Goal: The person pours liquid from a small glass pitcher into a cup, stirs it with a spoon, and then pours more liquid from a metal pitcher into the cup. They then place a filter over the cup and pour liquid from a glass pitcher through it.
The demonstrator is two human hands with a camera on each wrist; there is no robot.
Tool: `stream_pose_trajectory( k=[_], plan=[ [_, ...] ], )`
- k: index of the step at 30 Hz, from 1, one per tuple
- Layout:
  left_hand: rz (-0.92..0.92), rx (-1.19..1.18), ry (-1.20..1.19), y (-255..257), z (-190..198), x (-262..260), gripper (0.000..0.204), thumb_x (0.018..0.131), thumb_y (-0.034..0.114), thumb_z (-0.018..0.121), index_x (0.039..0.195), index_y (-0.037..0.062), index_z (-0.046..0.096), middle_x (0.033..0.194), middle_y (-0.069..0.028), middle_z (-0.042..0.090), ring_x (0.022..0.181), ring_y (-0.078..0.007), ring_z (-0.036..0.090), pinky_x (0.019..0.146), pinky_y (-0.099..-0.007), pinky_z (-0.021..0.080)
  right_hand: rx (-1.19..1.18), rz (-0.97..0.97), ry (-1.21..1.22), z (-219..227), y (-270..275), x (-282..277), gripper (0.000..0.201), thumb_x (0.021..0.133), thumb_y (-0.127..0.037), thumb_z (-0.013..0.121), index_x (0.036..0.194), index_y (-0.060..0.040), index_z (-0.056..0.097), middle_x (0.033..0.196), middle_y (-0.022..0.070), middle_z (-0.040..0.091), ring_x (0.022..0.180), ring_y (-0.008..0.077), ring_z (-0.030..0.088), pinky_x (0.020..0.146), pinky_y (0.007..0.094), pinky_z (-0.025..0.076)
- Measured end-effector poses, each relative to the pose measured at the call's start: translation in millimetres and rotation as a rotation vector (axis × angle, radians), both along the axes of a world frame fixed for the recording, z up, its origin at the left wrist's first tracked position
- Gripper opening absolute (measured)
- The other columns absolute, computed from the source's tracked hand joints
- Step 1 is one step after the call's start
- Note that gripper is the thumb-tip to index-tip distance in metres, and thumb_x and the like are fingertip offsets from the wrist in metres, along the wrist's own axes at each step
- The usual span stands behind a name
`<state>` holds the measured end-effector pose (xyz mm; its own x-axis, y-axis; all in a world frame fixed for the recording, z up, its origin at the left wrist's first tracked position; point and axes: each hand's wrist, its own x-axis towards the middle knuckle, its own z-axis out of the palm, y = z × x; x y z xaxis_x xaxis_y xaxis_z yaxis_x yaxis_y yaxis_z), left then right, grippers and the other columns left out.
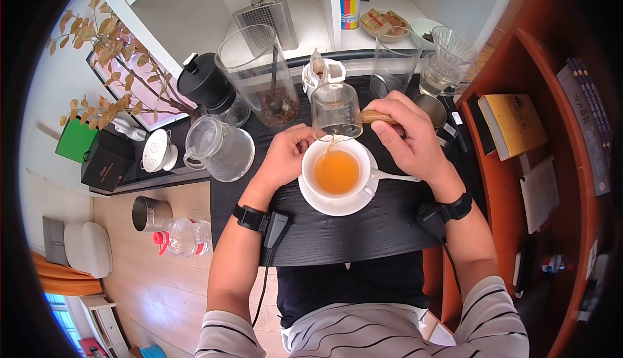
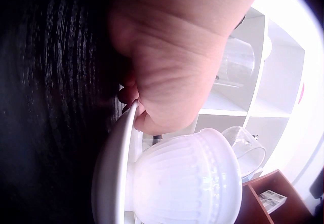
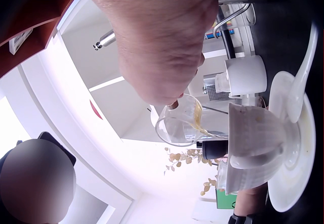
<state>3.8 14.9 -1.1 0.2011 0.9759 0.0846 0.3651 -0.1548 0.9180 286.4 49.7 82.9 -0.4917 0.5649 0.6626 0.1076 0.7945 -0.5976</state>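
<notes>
My right hand (image 1: 412,138) grips the wooden handle of a small glass pitcher (image 1: 336,112), tilted over a white cup (image 1: 311,170). A thin stream of amber liquid runs from the pitcher (image 3: 177,125) into the cup (image 3: 253,148), which holds amber liquid. The cup stands on a white saucer (image 1: 324,207), with a white spoon (image 1: 397,177) on its right side. In the left wrist view my left hand (image 2: 172,62) pinches the rim of the saucer (image 2: 109,168) beside the cup (image 2: 190,178).
Behind are a tall glass with beans (image 1: 279,108), a black grinder (image 1: 206,84), a drip bag on a white cup (image 1: 319,75) and a glass dripper (image 1: 454,49). A lidded glass jug (image 1: 220,150) stands left, a metal cup (image 1: 431,110) right. The table's front edge is near my body.
</notes>
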Motion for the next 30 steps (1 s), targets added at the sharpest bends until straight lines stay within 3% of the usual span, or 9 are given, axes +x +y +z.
stream_pose_trajectory(
  k=[2, 4, 5, 7, 17, 24, 26, 28, 30],
  plan=[
    [0.005, -0.009, -0.003, 0.1, -0.5, 1.1, 0.021, 0.092, 0.004, 0.081, 0.112, -0.0003, 0.073, 0.104, -0.0006, 0.073, 0.093, -0.0068, 0.065, 0.083, -0.0246, 0.054, -0.009, -0.002, -0.005, 0.9, -0.7, -0.1, 0.023, 0.1, -0.007, 0.068, 0.122, 0.0025, 0.066, 0.092, 0.0085, 0.057, 0.072, 0.017, 0.053, 0.064, 0.0293, 0.045],
    [0.012, 0.08, -0.066, 0.7, -2.2, 3.0, 0.025, 0.089, 0.01, 0.081, 0.114, 0.005, 0.079, 0.08, 0.0029, 0.053, 0.067, -0.0057, 0.042, 0.063, -0.0239, 0.04, -0.009, -0.001, -0.005, 0.7, -0.7, 0.0, 0.023, 0.1, -0.007, 0.068, 0.122, 0.0024, 0.066, 0.092, 0.0085, 0.057, 0.072, 0.017, 0.053, 0.064, 0.0293, 0.045],
    [0.012, 0.08, -0.066, 0.6, -2.3, 1.9, 0.025, 0.089, 0.01, 0.081, 0.114, 0.005, 0.079, 0.08, 0.0029, 0.053, 0.067, -0.0057, 0.042, 0.063, -0.0239, 0.04, -0.009, 0.0, -0.005, 0.5, -0.7, 0.0, 0.023, 0.1, -0.007, 0.068, 0.122, 0.0023, 0.066, 0.093, 0.0085, 0.057, 0.072, 0.017, 0.053, 0.064, 0.0293, 0.045],
    [-0.004, -0.013, -0.006, -0.3, 1.3, 0.3, 0.023, 0.093, 0.003, 0.08, 0.114, -0.0009, 0.074, 0.11, -0.0023, 0.072, 0.098, -0.0079, 0.066, 0.086, -0.0254, 0.054, -0.007, 0.002, 0.001, -0.1, -0.4, -0.6, 0.023, 0.1, -0.007, 0.068, 0.122, 0.0024, 0.066, 0.093, 0.0085, 0.057, 0.072, 0.017, 0.053, 0.064, 0.0293, 0.045],
    [-0.007, -0.005, 0.002, -0.5, 1.8, -0.1, 0.023, 0.093, 0.003, 0.08, 0.114, -0.0007, 0.074, 0.112, -0.0018, 0.072, 0.101, -0.0084, 0.066, 0.09, -0.0263, 0.054, -0.022, 0.012, 0.007, -1.4, -0.8, -1.7, 0.023, 0.101, -0.008, 0.068, 0.121, 0.0027, 0.066, 0.094, 0.0084, 0.057, 0.073, 0.0165, 0.053, 0.064, 0.0286, 0.045],
    [0.003, 0.028, 0.004, -4.3, 11.9, 3.3, 0.02, 0.092, 0.006, 0.081, 0.11, 0.0007, 0.075, 0.101, 0.0003, 0.069, 0.088, -0.0064, 0.062, 0.079, -0.0248, 0.051, -0.099, 0.014, -0.013, -8.2, -4.7, -1.0, 0.022, 0.102, -0.008, 0.067, 0.121, 0.0025, 0.066, 0.093, 0.0069, 0.06, 0.07, 0.0116, 0.051, 0.062, 0.0262, 0.042],
    [0.036, 0.042, 0.042, -5.2, 14.8, 6.3, 0.019, 0.091, 0.007, 0.082, 0.108, 0.0009, 0.076, 0.097, 0.0009, 0.067, 0.084, -0.0057, 0.059, 0.075, -0.0243, 0.05, -0.217, -0.026, 0.018, -15.2, -6.0, -1.2, 0.022, 0.103, -0.01, 0.067, 0.121, 0.0023, 0.067, 0.093, 0.0053, 0.063, 0.071, 0.0082, 0.05, 0.061, 0.0251, 0.041],
    [0.025, 0.115, 0.005, -3.5, 12.0, 6.3, 0.025, 0.084, 0.008, 0.082, 0.109, 0.006, 0.081, 0.08, 0.0032, 0.056, 0.066, -0.0067, 0.046, 0.061, -0.0245, 0.042, -0.324, -0.016, 0.061, -19.3, -12.9, -3.1, 0.021, 0.105, -0.012, 0.067, 0.121, 0.0024, 0.067, 0.092, 0.0031, 0.063, 0.073, 0.0054, 0.05, 0.062, 0.0238, 0.041],
    [0.028, 0.124, -0.006, -2.7, 10.3, 6.3, 0.023, 0.084, 0.008, 0.081, 0.108, 0.0059, 0.081, 0.08, 0.0025, 0.058, 0.066, -0.007, 0.047, 0.062, -0.0246, 0.043, -0.524, -0.072, 0.18, -19.4, -20.8, -2.8, 0.021, 0.107, -0.014, 0.065, 0.119, 0.0028, 0.067, 0.087, 0.0005, 0.061, 0.073, 0.004, 0.049, 0.062, 0.0227, 0.04]
  ],
)
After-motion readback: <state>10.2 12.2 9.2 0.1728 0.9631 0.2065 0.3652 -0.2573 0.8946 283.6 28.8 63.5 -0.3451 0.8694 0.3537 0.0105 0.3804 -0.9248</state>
